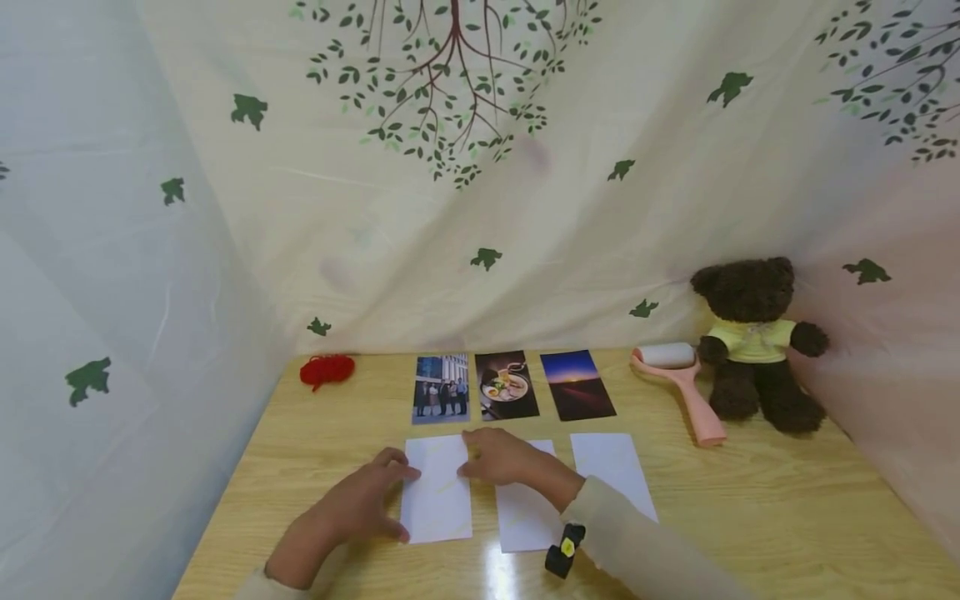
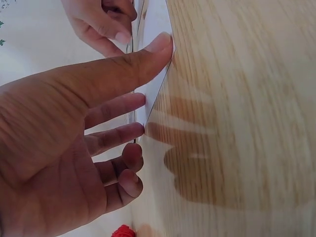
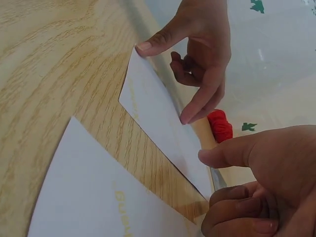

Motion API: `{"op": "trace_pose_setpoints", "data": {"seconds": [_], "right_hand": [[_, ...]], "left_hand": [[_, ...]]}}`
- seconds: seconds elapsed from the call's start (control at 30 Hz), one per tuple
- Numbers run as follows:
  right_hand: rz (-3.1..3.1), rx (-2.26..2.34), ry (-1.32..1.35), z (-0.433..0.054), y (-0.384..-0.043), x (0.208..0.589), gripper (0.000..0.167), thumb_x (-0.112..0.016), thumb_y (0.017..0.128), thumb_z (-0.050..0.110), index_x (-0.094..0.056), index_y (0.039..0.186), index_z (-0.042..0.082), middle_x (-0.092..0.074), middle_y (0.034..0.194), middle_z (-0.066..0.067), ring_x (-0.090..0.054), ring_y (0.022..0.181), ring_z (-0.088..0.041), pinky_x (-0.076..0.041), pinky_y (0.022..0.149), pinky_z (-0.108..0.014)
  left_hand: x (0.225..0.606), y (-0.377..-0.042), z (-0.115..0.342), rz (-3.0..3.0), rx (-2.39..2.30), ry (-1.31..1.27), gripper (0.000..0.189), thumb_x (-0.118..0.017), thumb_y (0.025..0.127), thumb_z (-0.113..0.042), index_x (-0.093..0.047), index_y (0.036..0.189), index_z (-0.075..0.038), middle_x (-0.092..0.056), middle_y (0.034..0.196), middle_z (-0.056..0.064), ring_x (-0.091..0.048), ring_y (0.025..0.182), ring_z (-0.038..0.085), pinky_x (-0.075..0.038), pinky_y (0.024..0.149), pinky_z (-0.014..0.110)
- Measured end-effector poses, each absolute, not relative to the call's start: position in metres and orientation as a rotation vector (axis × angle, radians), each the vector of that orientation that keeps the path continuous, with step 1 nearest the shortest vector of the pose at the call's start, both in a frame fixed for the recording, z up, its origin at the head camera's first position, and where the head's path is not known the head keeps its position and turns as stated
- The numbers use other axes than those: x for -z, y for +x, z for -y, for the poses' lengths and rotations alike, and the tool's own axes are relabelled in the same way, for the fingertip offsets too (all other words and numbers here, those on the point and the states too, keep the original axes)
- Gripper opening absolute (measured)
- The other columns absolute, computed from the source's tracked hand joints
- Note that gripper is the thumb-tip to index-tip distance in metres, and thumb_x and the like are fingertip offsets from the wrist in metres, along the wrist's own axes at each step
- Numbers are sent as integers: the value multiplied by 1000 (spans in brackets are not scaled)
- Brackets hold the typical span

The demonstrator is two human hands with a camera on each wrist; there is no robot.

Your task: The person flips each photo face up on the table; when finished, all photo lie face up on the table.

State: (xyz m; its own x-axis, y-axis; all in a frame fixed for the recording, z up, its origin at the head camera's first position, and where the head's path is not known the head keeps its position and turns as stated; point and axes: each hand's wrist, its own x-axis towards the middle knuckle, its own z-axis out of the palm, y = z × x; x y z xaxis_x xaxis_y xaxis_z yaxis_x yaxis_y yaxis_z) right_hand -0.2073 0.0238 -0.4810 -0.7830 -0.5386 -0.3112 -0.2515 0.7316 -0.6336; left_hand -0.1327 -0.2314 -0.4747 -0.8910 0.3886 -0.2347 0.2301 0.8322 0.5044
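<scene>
now a white card (image 1: 438, 496) touches spread left fingers (image 1: 403, 472) and, opposite, half-curled right fingers (image 3: 234, 211).

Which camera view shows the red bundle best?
The head view: the whole red bundle shows, unobstructed, on the table. The left wrist view catches only a bit at the bottom edge; the right wrist view shows it small, beyond the left hand.

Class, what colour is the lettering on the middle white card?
Yellow lettering, clearest in the right wrist view.
</scene>
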Motion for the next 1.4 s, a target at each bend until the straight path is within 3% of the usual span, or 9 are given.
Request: {"op": "trace_pose_setpoints", "data": {"seconds": [0.1, 0.17, 0.23, 0.33, 0.43, 0.67, 0.9, 1.17, 1.4], "right_hand": [[-2433, 846, -573, -23, -209, 481, 64, -73, 99, 30, -53, 151, -2, -53, 160, -18, -55, 145, -34, -46, 118, -51], [-2422, 878, -534, -22, -211, 482, 63, -73, 99, 30, -54, 151, -1, -57, 156, -19, -67, 123, -31, -57, 102, -47], [-2409, 920, -482, -22, -212, 482, 62, -74, 98, 30, -56, 150, 0, -65, 143, -17, -69, 93, -25, -59, 77, -40], [-2333, 1032, -410, -19, -214, 482, 52, -75, 97, 28, -62, 140, 1, -67, 96, -8, -46, 54, -14, -39, 48, -30], [-2246, 1145, -373, -16, -214, 483, 40, -74, 97, 27, -65, 127, 3, -52, 68, 0, -30, 42, -9, -27, 42, -26], [-2205, 1354, -292, -17, -211, 487, 40, -72, 99, 22, -51, 127, 5, -49, 75, 0, -32, 46, -10, -28, 45, -25], [-2191, 1497, -338, -21, -216, 482, 20, -65, 102, 12, -58, 118, 2, -53, 79, -2, -46, 57, -15, -41, 53, -26], [-2032, 1718, -201, -15, -211, 482, 12, -63, 103, 11, -63, 109, 0, -62, 96, -8, -62, 77, -18, -60, 66, -29], [-1929, 1887, -181, -15, -213, 479, 23, -60, 104, 6, -56, 121, -8, -67, 99, -10, -69, 80, -17, -65, 78, -42]], "left_hand": [[475, -132, 230, -2687, -663, 447, 77, -100, 69, -29, -70, 137, -11, -56, 145, 12, -60, 121, 27, -50, 112, 56], [475, -133, 229, -2690, -651, 447, 77, -100, 69, -29, -70, 138, -12, -56, 146, 12, -61, 121, 27, -51, 112, 55], [475, -133, 228, -2697, -643, 454, 77, -100, 69, -29, -69, 138, -12, -56, 146, 13, -61, 121, 27, -51, 111, 55], [473, -133, 228, -2707, -637, 469, 78, -100, 69, -28, -69, 138, -10, -56, 146, 14, -61, 119, 27, -52, 110, 55], [472, -133, 228, -2714, -627, 476, 78, -100, 70, -29, -69, 139, -9, -56, 145, 14, -61, 118, 27, -52, 110, 55], [468, -131, 226, -2693, -646, 499, 78, -99, 70, -27, -69, 139, -8, -56, 146, 15, -61, 120, 29, -51, 111, 57], [466, -133, 223, -2684, -639, 566, 77, -99, 71, -27, -69, 138, -6, -57, 145, 17, -61, 120, 28, -51, 109, 56], [468, -135, 211, -2668, -676, 464, 56, -86, 87, -43, -74, 130, -10, -61, 141, 13, -63, 116, 24, -53, 108, 54], [465, -136, 197, -2723, -854, 329, 44, -68, 101, -47, -74, 123, -10, -73, 131, 8, -67, 124, 28, -54, 106, 54]]}}
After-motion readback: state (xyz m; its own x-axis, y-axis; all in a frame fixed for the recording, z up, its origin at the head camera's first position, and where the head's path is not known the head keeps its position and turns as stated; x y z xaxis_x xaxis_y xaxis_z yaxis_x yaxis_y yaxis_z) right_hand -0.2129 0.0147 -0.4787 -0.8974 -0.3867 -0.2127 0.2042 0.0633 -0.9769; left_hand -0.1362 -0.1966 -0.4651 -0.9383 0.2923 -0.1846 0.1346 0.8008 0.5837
